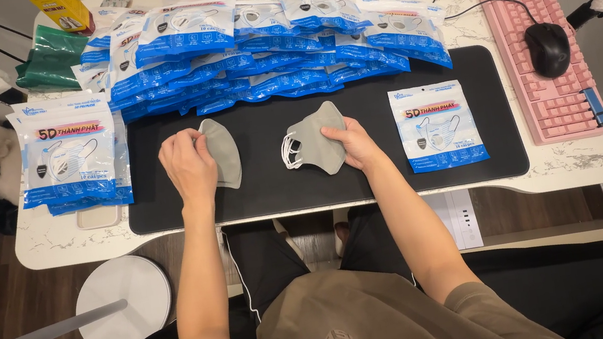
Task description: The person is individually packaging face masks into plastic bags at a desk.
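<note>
Grey face masks are the things in hand: one single folded mask (223,151) sits under the left hand (188,165), its fingers curled and pinching the mask's left edge, while a small stack of grey masks (317,140) with white ear loops bunched at its left side is held by the right hand (352,143), whose fingers are closed over the stack's right edge. Both lie on the black mat (273,190) that covers the middle of the white counter (579,160), near the person's body — probably because the dark, flat mat keeps the pale masks easy to see and square up. At the far side runs a long overlapping heap of flat pouches (267,47), white with blue bands and a mask drawing on each. A second pile of the same pouches (69,160) rests at the left edge, and one lone pouch (437,125) lies flat on the mat just right of the right hand — within easy reach. A pink keyboard (538,46) and black mouse (548,49) are pushed off to the far right.
</note>
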